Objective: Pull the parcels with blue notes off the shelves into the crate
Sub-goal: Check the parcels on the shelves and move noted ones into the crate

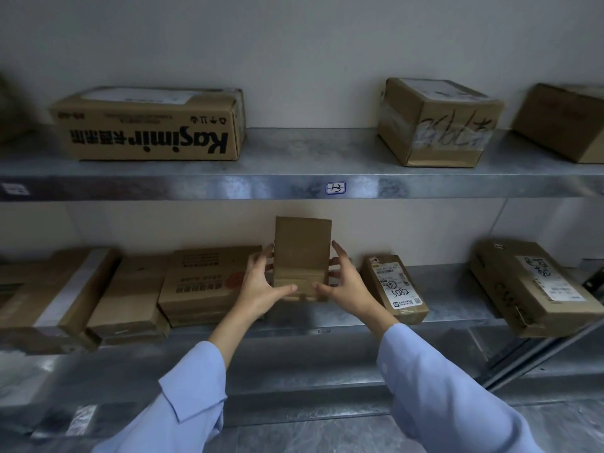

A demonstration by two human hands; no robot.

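Observation:
A small plain brown parcel (301,253) stands tilted up on the lower shelf (451,295), its bare face toward me. My left hand (261,282) grips its left side and my right hand (343,282) grips its right side, both thumbs across its lower front. No blue note shows on this parcel or on any other box in view. The crate is out of sight.
The lower shelf also holds a labelled parcel (395,289) right of my hands, a larger box (532,286) at far right and several boxes (206,282) on the left. On the upper shelf (294,181) sit a Kasimir box (150,125) and two taped boxes (438,122).

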